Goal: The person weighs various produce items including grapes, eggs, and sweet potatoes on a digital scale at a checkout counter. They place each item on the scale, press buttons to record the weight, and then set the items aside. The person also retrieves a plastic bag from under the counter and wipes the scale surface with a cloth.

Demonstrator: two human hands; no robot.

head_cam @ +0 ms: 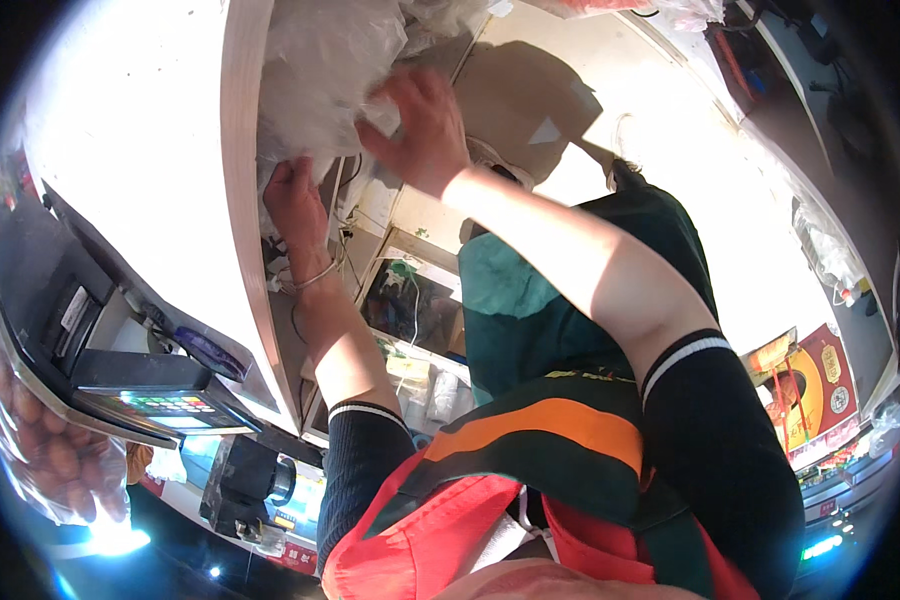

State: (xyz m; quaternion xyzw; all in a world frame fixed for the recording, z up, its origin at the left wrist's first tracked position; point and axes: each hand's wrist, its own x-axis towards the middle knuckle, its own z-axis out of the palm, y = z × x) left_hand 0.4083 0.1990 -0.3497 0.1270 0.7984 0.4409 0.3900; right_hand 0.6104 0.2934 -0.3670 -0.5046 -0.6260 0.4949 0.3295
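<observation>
A bunch of clear plastic bags (322,75) fills the space beside the edge of a white counter (241,150), at the top of the head view. My left hand (298,199), with a thin bracelet at its wrist, grips the lower end of the plastic. Its fingertips are partly hidden. My right hand (420,127) is slightly blurred at the right side of the bags, fingers spread and thumb apart, touching or very near the plastic. Whether it holds any of it cannot be told.
Below my arms are an open compartment with cables (412,300) and small packages (442,394). To the left stand a keypad device (157,401) and a clear bag of brown eggs or similar round items (52,450). A red and yellow box (829,390) sits at right.
</observation>
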